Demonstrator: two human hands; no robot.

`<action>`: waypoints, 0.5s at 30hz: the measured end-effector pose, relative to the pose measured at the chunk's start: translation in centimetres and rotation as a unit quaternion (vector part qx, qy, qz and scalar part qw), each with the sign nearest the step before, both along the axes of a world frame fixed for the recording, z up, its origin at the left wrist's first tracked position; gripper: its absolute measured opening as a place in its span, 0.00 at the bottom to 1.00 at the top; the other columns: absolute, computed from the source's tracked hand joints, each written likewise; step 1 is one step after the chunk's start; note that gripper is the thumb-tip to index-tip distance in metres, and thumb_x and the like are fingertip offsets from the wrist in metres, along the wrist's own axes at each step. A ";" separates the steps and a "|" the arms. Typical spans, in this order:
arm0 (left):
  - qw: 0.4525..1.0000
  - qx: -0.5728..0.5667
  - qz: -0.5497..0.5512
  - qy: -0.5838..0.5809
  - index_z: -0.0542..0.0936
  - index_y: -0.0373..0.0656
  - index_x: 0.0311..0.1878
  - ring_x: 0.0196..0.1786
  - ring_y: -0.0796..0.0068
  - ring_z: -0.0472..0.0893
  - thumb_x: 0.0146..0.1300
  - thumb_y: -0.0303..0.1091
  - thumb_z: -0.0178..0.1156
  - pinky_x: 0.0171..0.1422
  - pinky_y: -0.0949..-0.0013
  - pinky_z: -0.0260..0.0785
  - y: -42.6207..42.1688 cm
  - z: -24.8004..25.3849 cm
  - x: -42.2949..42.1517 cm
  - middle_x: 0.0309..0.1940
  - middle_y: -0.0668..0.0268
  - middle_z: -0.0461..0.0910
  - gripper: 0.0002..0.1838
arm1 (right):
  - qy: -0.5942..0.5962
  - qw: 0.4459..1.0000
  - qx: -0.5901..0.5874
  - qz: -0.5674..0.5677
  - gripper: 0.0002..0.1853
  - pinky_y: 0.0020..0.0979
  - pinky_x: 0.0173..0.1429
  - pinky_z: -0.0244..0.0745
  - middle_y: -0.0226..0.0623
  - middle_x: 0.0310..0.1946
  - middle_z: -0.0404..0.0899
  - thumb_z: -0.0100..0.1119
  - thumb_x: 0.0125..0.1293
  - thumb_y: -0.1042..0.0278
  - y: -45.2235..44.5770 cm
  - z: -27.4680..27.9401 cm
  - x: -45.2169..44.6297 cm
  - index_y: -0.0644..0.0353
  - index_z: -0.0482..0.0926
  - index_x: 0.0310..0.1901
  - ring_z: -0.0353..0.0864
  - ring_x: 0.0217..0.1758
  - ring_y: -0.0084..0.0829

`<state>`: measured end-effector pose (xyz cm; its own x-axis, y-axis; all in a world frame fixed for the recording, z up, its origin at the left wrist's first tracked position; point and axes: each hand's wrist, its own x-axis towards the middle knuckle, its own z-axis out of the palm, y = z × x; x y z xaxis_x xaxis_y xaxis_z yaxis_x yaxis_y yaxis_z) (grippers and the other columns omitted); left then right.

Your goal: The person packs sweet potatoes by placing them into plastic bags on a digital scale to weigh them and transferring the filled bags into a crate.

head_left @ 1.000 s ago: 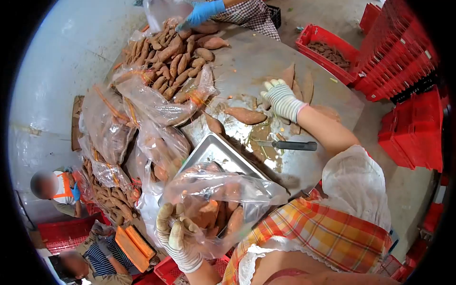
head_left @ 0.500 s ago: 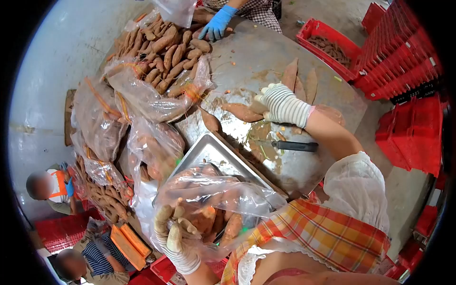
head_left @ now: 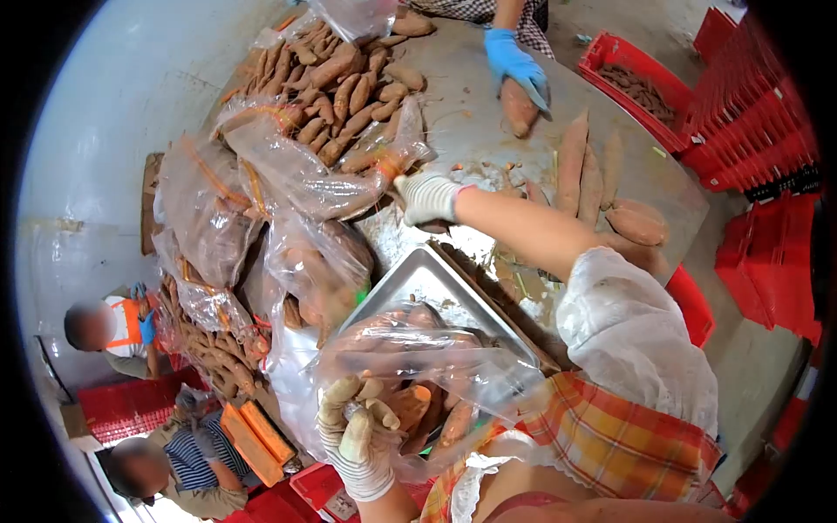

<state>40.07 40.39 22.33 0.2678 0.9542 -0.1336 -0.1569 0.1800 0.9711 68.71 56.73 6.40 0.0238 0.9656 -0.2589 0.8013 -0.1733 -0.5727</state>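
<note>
My left hand (head_left: 359, 436), in a striped white glove, is closed on the edge of a clear plastic bag (head_left: 488, 370). Inside this bag are several sweet potatoes (head_left: 408, 408), and it rests in a metal tray (head_left: 514, 342). My right hand (head_left: 429, 197), gloved the same way, reaches past the tray's far corner. Its fingers curl over a sweet potato (head_left: 434, 227), mostly hidden beneath the hand. Just beyond those fingertips lies a filled, tied plastic bag (head_left: 327, 193). My right forearm covers part of the metal table.
Across the table (head_left: 466, 96), a co-worker's blue-gloved hand (head_left: 516, 63) holds a large sweet potato (head_left: 520, 109). A heap of sweet potatoes (head_left: 349, 83) lies at the far left. Long sweet potatoes (head_left: 572, 166) lie right of my arm. Red crates (head_left: 741, 122) are stacked at right.
My right hand has moved left from the table's middle to the sweet potato by the tray corner. The co-worker's blue glove has moved right and now holds a sweet potato. My left hand keeps the bag.
</note>
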 end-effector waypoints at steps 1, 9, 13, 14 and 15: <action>1.000 -0.022 0.004 -0.018 0.71 0.35 0.57 0.27 0.76 0.78 0.57 0.29 0.61 0.28 0.78 0.73 -0.1 0.4 0.2 0.46 0.48 0.78 0.23 | 0.050 0.998 -0.002 -0.023 0.28 0.40 0.49 0.76 0.54 0.40 0.80 0.67 0.45 0.57 0.2 -0.1 0.9 0.69 0.75 0.45 0.81 0.45 0.46; 0.997 -0.026 -0.052 -0.041 0.73 0.34 0.53 0.42 0.71 0.80 0.58 0.28 0.61 0.31 0.74 0.74 0.3 -0.1 -0.6 0.49 0.53 0.77 0.19 | 0.697 0.706 0.122 -0.040 0.29 0.28 0.43 0.78 0.47 0.44 0.79 0.56 0.41 0.75 -5.6 1.1 6.0 0.66 0.73 0.51 0.80 0.46 0.33; 0.998 -0.028 -0.042 -0.026 0.73 0.34 0.53 0.42 0.71 0.80 0.58 0.28 0.61 0.31 0.74 0.74 0.5 0.0 -0.5 0.49 0.53 0.77 0.20 | 0.754 0.650 0.080 -0.057 0.33 0.34 0.46 0.79 0.50 0.48 0.77 0.50 0.38 0.80 -7.5 1.1 6.6 0.67 0.70 0.55 0.80 0.47 0.38; 0.998 -0.034 -0.042 -0.025 0.73 0.34 0.53 0.42 0.71 0.80 0.58 0.28 0.62 0.31 0.74 0.74 0.5 0.1 -0.4 0.49 0.54 0.77 0.20 | 0.769 0.634 0.058 -0.049 0.33 0.36 0.45 0.79 0.50 0.47 0.77 0.49 0.38 0.81 -7.7 0.4 6.6 0.67 0.70 0.55 0.80 0.46 0.39; 0.998 -0.039 -0.042 -0.023 0.73 0.34 0.54 0.42 0.71 0.80 0.58 0.29 0.62 0.31 0.74 0.74 0.5 0.2 -0.4 0.49 0.54 0.77 0.20 | 0.784 0.614 0.069 -0.054 0.31 0.37 0.44 0.79 0.49 0.43 0.78 0.50 0.41 0.81 -7.9 -0.8 6.1 0.67 0.70 0.55 0.80 0.44 0.39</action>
